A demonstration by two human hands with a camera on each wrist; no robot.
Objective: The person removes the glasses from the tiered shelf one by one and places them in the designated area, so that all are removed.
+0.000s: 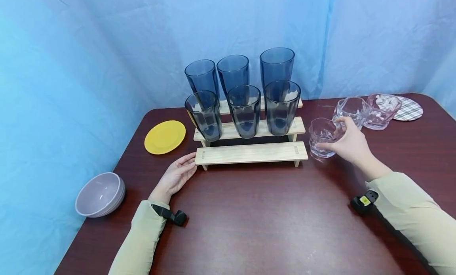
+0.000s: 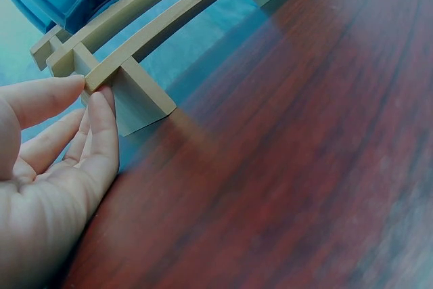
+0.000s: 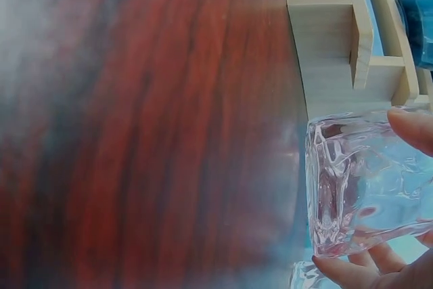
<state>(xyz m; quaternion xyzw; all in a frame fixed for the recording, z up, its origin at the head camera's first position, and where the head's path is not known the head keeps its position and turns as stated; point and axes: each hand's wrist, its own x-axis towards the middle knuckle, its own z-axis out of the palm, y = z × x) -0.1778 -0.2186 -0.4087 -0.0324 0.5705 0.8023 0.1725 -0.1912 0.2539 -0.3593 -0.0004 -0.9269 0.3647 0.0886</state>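
Observation:
My left hand (image 1: 178,175) pinches the left end of the front step of a wooden three-step rack (image 1: 249,153), thumb on top and fingers beneath, as the left wrist view shows. My right hand (image 1: 350,144) grips a clear, wavy-sided glass tumbler (image 1: 322,138) just right of the rack, with the thumb on one side and fingers on the other. Up close in the right wrist view, that tumbler (image 3: 365,181) has a faint pink tint. Several blue-grey tall glasses (image 1: 244,112) stand upright on the middle and back steps; the front step bears nothing.
Behind my right hand stand another clear tumbler (image 1: 350,108) and a pinkish tumbler (image 1: 381,112), beside a checked round mat (image 1: 409,108). To the left lie a yellow round plate (image 1: 165,137) and stacked lilac bowls (image 1: 100,195) at the table's edge. A blue curtain hangs behind.

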